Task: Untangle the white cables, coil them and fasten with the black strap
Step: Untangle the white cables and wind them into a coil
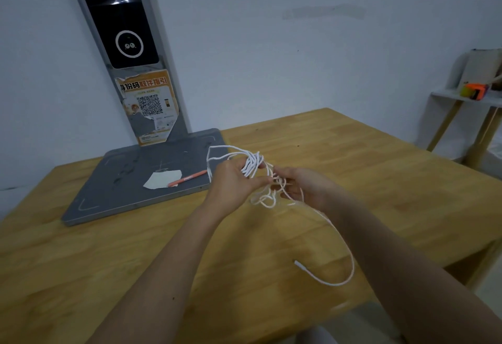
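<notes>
Landmark: I took the grey base plate on the wooden table as reference for every place below.

Cables: the white cables were held in the air just right of the plate's right edge, above the table. One loop arched back over the plate's right corner.

Left hand: my left hand was closed around a bunch of gathered strands, nearest the plate.

Right hand: my right hand sat just right of the left, farther from the plate. Its fingers were curled among loose strands; I judged it gripping them, though motion blur hid the exact pinch.

Tangle: a loose knot of loops hung between and below the two hands.

Free end: one tail ran down from the right hand, curved over the table well right of and nearer to me than the plate, and ended in a plug.

Strap: I saw no black strap anywhere in view.

Stage: judged as untangling, coiling not yet begun.

Risk 1: pulling the hands apart could tighten the hanging knot.

Risk 2: the trailing tail could slide off the near table edge and drag strands loose.

Risk 3: the loop over the plate could snag the pen lying there.
</notes>
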